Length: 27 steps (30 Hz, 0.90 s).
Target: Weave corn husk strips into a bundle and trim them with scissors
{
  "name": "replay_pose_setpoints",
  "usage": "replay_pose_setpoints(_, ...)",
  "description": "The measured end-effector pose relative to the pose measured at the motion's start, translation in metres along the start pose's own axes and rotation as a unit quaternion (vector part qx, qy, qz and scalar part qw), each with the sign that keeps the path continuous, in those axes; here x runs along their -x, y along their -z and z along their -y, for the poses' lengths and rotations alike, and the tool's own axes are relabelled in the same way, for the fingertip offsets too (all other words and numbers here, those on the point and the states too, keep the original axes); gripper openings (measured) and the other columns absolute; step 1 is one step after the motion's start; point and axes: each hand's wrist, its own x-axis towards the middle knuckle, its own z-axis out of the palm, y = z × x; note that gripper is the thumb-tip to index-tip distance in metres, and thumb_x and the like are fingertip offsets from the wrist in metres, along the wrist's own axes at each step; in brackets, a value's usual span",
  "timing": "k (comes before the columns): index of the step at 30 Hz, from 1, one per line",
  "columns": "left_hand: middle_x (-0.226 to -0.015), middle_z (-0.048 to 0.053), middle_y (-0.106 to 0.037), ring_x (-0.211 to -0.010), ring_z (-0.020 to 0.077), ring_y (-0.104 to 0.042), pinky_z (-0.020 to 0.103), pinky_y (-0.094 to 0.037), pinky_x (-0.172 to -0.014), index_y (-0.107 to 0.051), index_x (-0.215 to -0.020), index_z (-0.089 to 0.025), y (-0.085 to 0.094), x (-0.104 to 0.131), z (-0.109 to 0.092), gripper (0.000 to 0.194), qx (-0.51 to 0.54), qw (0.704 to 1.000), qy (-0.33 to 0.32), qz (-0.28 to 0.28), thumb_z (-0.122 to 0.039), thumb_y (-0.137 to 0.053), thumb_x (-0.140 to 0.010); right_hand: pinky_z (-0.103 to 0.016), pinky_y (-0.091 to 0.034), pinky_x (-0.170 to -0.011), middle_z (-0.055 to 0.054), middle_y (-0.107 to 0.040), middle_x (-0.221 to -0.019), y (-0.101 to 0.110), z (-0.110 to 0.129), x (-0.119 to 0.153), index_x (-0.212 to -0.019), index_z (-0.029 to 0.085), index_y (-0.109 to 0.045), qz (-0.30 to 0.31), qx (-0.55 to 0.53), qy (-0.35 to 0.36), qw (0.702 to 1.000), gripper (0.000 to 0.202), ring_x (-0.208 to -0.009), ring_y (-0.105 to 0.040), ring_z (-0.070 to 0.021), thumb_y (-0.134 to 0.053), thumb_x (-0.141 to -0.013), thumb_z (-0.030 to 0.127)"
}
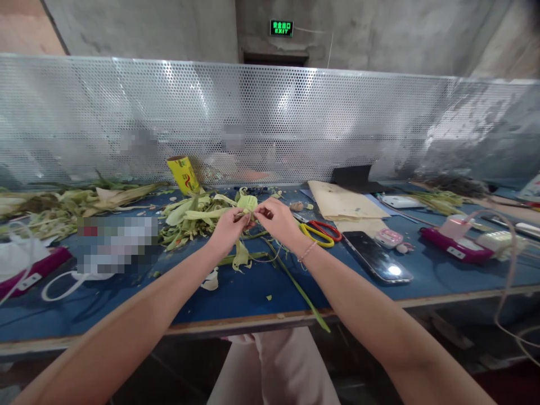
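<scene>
Yellow tube (184,175), contents hidden, tilts behind the husk pile (198,215).

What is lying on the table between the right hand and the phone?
In the head view, the scissors lie between the right hand and the phone.

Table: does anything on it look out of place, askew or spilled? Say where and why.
Yes. A green strip pokes over the table's front edge, while the leaf pile lies well back from it. Behind that pile, a yellow tube tilts instead of standing straight. A small scrap lies loose near the front.
</scene>
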Motion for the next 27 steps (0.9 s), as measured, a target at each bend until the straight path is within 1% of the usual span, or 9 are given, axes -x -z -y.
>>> replay_pose_setpoints(7,-0.064,0.001,-0.058,-0.062,0.0112,-0.056,0.026,-0.045,-0.068,-0.055,-0.072,-0.014,0.000,-0.001,0.002,0.021,0.007,1.000,-0.001,0.003,-0.031,-0.064,-0.063,-0.025,-0.042,-0.066,-0.002,-0.058,-0.070,-0.001,-0.001,-0.003,-0.071,0.016,-0.055,0.022,-0.015,-0.058,0.998,0.004,-0.068,-0.053,-0.0120,-0.052,-0.070,0.014)
replay_pose_setpoints(14,-0.062,0.000,-0.059,-0.062,0.0117,-0.057,0.027,-0.045,-0.067,-0.055,-0.071,-0.013,0.000,0.001,0.000,0.021,-0.011,1.000,-0.010,0.007,-0.031,-0.063,-0.062,-0.025,-0.041,-0.065,-0.001,-0.056,-0.067,-0.002,-0.003,-0.003,-0.068,0.017,-0.053,0.039,-0.014,-0.056,0.998,0.004,-0.065,-0.052,-0.0120,-0.052,-0.070,0.014)
replay_pose_setpoints(17,-0.062,0.000,-0.059,-0.061,0.0113,-0.057,0.027,-0.045,-0.067,-0.055,-0.072,-0.013,0.001,0.002,-0.001,0.020,-0.015,1.000,-0.015,0.015,-0.030,-0.063,-0.062,-0.026,-0.040,-0.066,-0.001,-0.055,-0.068,-0.003,-0.004,-0.004,-0.068,0.017,-0.051,0.038,-0.001,-0.048,0.998,0.005,-0.066,-0.050,-0.0122,-0.051,-0.072,0.014)
replay_pose_setpoints(22,-0.060,0.000,-0.059,-0.059,0.0116,-0.057,0.027,-0.045,-0.066,-0.055,-0.072,-0.013,-0.001,0.004,-0.006,0.022,-0.019,1.000,-0.004,0.014,-0.029,-0.064,-0.061,-0.026,-0.040,-0.067,-0.001,-0.051,-0.069,-0.003,-0.007,-0.005,-0.068,0.017,-0.049,0.047,0.020,-0.021,0.998,0.007,-0.068,-0.048,-0.0128,-0.049,-0.075,0.015)
replay_pose_setpoints(24,-0.059,0.000,-0.059,-0.059,0.0117,-0.057,0.027,-0.044,-0.065,-0.055,-0.072,-0.013,-0.002,0.005,-0.007,0.023,-0.013,1.000,0.001,0.011,-0.030,-0.065,-0.060,-0.027,-0.039,-0.069,-0.002,-0.050,-0.072,-0.003,-0.009,-0.004,-0.069,0.016,-0.048,0.054,0.030,0.005,0.998,0.007,-0.070,-0.048,-0.0131,-0.048,-0.076,0.014)
replay_pose_setpoints(27,-0.061,0.000,-0.059,-0.059,0.0117,-0.056,0.027,-0.044,-0.065,-0.055,-0.072,-0.013,-0.002,0.006,-0.008,0.025,-0.003,1.000,0.005,0.012,-0.030,-0.066,-0.058,-0.030,-0.038,-0.076,-0.004,-0.050,-0.077,-0.001,-0.011,-0.004,-0.071,0.016,-0.050,0.053,0.068,0.065,0.994,0.008,-0.077,-0.047,-0.0147,-0.046,-0.078,0.014)
